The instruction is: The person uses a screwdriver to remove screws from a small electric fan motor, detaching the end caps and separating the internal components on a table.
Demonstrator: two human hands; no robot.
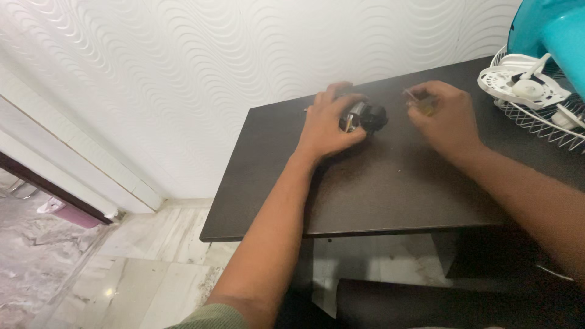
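Behind the dark table (390,195) a white wall with wavy relief (213,67) is rising, and a pale marble floor (122,268) is showing below on the left.

From the head camera, the left hand (329,125) is curling around a small motor (364,116), a black and metal part, and is keeping it pressed on the table top near the wall. The right hand (443,119) is lying just beside it, with the fingers pinching a small yellowish tool (425,105); its tip is not touching the motor.

At the right edge a white wire fan guard (536,100) and a turquoise fan body (548,30) are lying apart from the motor. So I judge that the fan is already taken apart and the motor is out, while the work on the motor itself is only beginning. Whether any screws are removed, I cannot tell.
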